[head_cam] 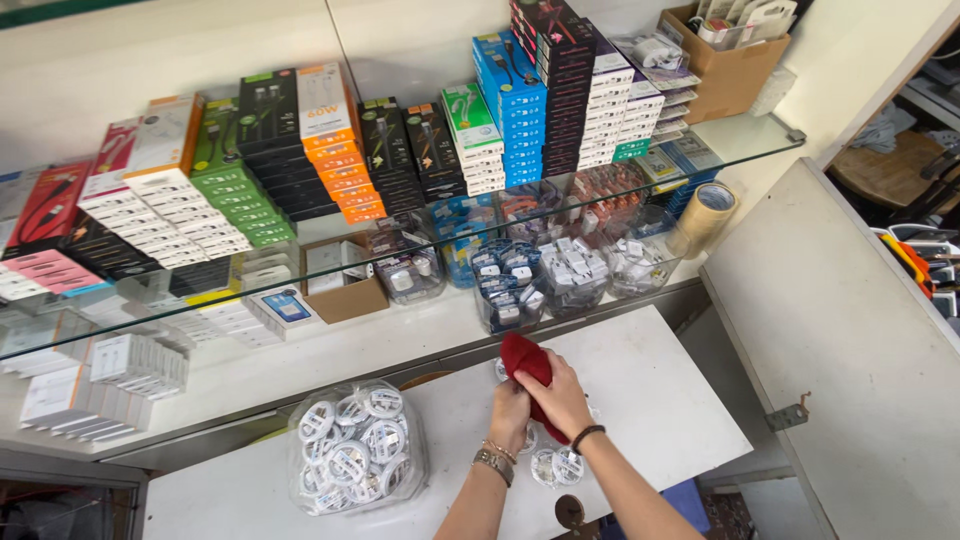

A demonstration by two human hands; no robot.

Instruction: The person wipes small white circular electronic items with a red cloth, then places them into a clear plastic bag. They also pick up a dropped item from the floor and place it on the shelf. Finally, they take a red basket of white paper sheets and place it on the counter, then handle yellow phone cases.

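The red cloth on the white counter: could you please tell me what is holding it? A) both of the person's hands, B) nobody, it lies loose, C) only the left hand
A: the left hand and right hand both grip the red cloth over the white counter.

A dark red cloth (527, 365) sits at lower centre on the white worktop (660, 390). At lower left, a clear bag (355, 448) holds white coils with grey-blue centres. On the glass shelf (745, 135), box stacks run red and pink at far left, then white, green, black, orange, blue. A tan tape roll (706, 212) lies right of centre; a brown carton (728, 70) stands upper right.
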